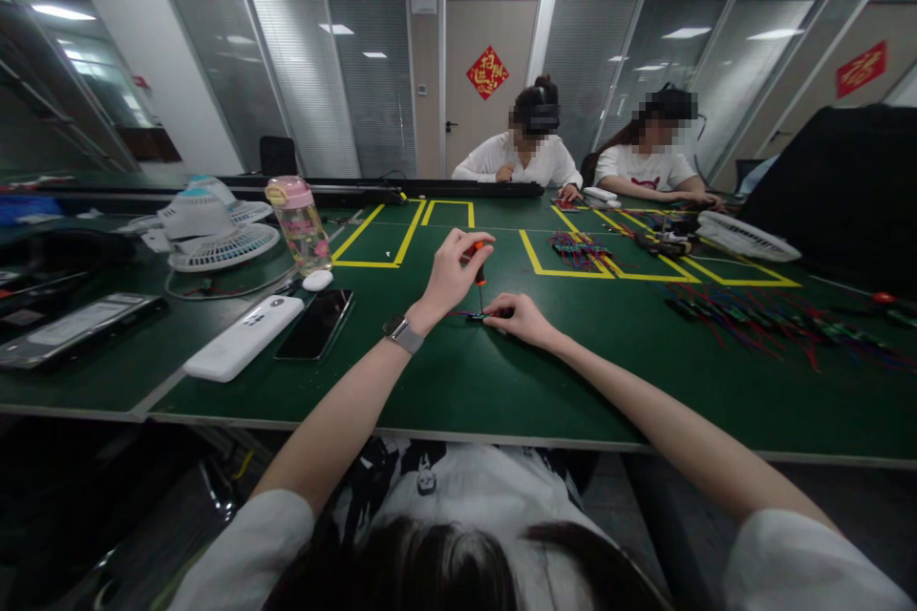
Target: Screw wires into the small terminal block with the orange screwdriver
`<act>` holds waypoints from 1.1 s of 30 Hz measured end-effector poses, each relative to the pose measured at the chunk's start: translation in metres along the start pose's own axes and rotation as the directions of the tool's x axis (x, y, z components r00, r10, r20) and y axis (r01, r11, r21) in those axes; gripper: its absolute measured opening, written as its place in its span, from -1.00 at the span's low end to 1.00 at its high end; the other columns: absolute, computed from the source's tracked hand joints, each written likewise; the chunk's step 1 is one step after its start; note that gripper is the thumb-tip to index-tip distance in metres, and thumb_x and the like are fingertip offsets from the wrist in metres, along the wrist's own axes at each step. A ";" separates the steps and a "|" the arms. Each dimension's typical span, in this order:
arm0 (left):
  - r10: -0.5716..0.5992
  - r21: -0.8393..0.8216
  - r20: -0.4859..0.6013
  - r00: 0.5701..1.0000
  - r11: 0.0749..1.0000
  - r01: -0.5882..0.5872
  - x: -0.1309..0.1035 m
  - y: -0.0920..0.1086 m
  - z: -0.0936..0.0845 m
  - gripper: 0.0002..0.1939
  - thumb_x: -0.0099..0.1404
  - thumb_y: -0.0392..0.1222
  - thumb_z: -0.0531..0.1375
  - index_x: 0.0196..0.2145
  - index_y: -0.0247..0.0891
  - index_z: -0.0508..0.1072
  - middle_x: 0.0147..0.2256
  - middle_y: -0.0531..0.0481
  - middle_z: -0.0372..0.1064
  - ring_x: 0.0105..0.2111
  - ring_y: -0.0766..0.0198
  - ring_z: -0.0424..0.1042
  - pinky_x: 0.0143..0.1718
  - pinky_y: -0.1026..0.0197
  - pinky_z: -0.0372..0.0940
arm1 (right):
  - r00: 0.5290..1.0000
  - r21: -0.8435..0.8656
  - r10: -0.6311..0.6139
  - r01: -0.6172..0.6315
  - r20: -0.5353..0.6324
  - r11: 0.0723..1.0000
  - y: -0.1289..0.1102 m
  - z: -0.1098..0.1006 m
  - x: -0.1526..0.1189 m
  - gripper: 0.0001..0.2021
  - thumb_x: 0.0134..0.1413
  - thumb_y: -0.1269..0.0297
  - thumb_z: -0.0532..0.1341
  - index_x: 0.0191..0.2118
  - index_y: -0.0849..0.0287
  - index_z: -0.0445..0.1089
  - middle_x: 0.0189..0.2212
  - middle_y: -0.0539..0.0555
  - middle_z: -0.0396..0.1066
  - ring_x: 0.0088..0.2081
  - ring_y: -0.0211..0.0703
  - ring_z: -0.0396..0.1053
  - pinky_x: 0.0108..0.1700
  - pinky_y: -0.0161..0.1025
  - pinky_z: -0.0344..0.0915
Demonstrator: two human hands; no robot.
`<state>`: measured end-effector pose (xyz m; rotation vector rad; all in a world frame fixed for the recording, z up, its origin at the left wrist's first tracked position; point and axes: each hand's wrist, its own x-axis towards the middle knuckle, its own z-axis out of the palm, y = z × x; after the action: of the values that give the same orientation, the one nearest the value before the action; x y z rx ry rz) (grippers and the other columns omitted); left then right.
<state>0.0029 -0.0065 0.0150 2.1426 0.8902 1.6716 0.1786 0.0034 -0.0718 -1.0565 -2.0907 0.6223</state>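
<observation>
My left hand (457, 269), with a watch on its wrist, grips the orange and black handle of a screwdriver (480, 283) from above. The screwdriver stands upright, and its tip meets a small dark part with thin wires (474, 316) on the green table (430, 382). On the right side of that part, my right hand (522, 318) has its fingers closed on the part's edge. Just what lies between those fingertips is too small to tell in full.
To the left are a white phone (245, 338), a black phone (315, 325), a bottle (299, 222) and fans (219, 234). Wired boards (788, 320) lie right, others (580, 251) inside yellow tape. Two people sit across the table.
</observation>
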 end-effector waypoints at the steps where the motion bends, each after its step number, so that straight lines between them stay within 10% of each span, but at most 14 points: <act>1: -0.002 -0.049 0.035 0.999 0.999 0.003 0.000 0.001 0.000 -0.80 0.32 -0.18 0.09 -0.16 -0.19 0.48 -0.23 -0.04 0.33 -0.24 0.32 0.38 -0.27 0.32 0.34 | 1.000 -0.005 -0.003 0.003 0.000 1.000 0.000 0.000 0.000 -0.83 -0.07 0.27 0.30 -0.33 0.23 0.55 -0.42 0.08 0.44 -0.42 -0.23 0.36 -0.32 -0.27 0.28; 6: -0.094 -0.294 0.178 0.980 0.945 0.144 0.001 0.004 0.001 -0.73 0.35 -0.20 0.04 -0.05 -0.22 0.42 -0.20 -0.07 0.39 -0.31 0.33 0.45 -0.33 0.30 0.38 | 1.000 -0.019 -0.027 0.028 0.002 0.999 0.001 0.000 0.000 -0.81 -0.05 0.26 0.28 -0.31 0.24 0.55 -0.42 0.07 0.43 -0.43 -0.24 0.34 -0.33 -0.28 0.27; 11: -0.057 -0.074 -0.047 0.997 0.996 0.054 0.000 0.001 0.005 -0.86 0.15 -0.18 0.28 -0.29 -0.22 0.52 -0.37 0.04 0.26 -0.43 0.40 0.34 -0.43 0.38 0.32 | 1.000 -0.040 -0.023 0.022 -0.001 0.999 0.000 0.001 0.000 -0.82 -0.04 0.27 0.27 -0.31 0.23 0.55 -0.43 0.07 0.42 -0.43 -0.25 0.33 -0.33 -0.29 0.27; 19: -0.082 -0.229 0.094 0.992 0.968 0.102 -0.004 -0.003 0.008 -0.71 0.38 -0.24 -0.02 0.02 -0.22 0.33 -0.10 -0.10 0.35 -0.21 0.33 0.44 -0.22 0.29 0.38 | 1.000 -0.022 -0.004 0.005 0.028 1.000 -0.001 -0.001 0.000 -0.79 -0.04 0.27 0.27 -0.28 0.26 0.53 -0.41 0.09 0.44 -0.43 -0.26 0.34 -0.33 -0.29 0.27; 26: -0.051 0.009 -0.126 0.991 0.999 0.052 -0.002 -0.015 -0.004 -0.88 0.21 -0.18 0.24 -0.28 -0.22 0.48 -0.31 0.02 0.33 -0.32 0.35 0.39 -0.30 0.34 0.33 | 0.999 0.003 0.046 -0.046 0.017 0.999 -0.001 -0.001 -0.001 -0.81 -0.07 0.29 0.28 -0.30 0.26 0.52 -0.46 0.05 0.43 -0.45 -0.27 0.33 -0.35 -0.31 0.27; 33: -0.135 -0.242 0.063 0.989 0.959 0.146 0.004 -0.021 -0.008 -0.67 0.36 -0.29 -0.02 0.02 -0.24 0.37 -0.04 -0.11 0.38 -0.16 0.28 0.45 -0.11 0.18 0.36 | 0.999 0.028 0.012 -0.014 0.042 1.000 0.000 -0.003 -0.002 -0.80 -0.04 0.27 0.26 -0.28 0.26 0.52 -0.46 0.05 0.44 -0.47 -0.28 0.33 -0.36 -0.31 0.27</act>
<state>-0.0108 0.0109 0.0081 1.8991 0.7583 1.5667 0.1818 0.0020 -0.0708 -1.0504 -2.1065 0.6841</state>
